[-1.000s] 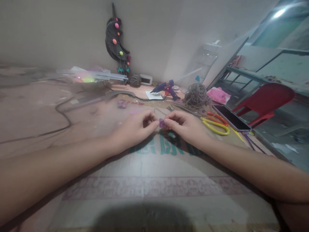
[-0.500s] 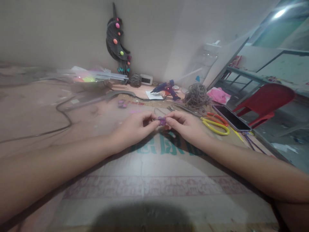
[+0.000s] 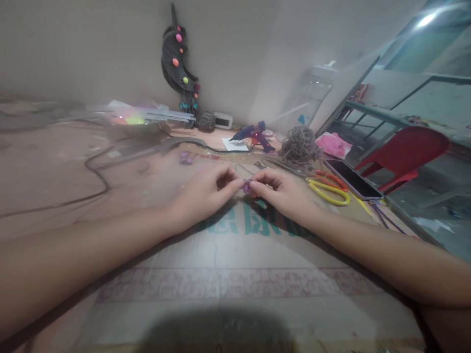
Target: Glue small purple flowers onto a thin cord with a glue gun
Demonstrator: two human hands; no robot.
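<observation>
Between my two hands is a small purple piece point(image 3: 246, 187), too blurred to tell its kind. My left hand point(image 3: 211, 192) pinches its left side between thumb and fingers. From the right, my right hand point(image 3: 281, 191) pinches it with thumb and forefinger, so the fingertips nearly meet and hide part of it. A few similar purple pieces point(image 3: 186, 158) lie on the board beyond my left hand. A thin grey strand point(image 3: 243, 169) shows just behind the fingertips.
A dark blue glue gun point(image 3: 253, 135) rests at the back, beside a tangle of grey yarn point(image 3: 300, 144). Yellow-handled scissors point(image 3: 329, 192) and a phone point(image 3: 352, 179) lie on the right. A decorated dark crescent point(image 3: 172, 59) leans on the wall; a cable point(image 3: 99, 171) runs left.
The purple piece has been turned between my fingertips and now shows less of itself. My fingers have shifted slightly; both arms stay almost in place.
</observation>
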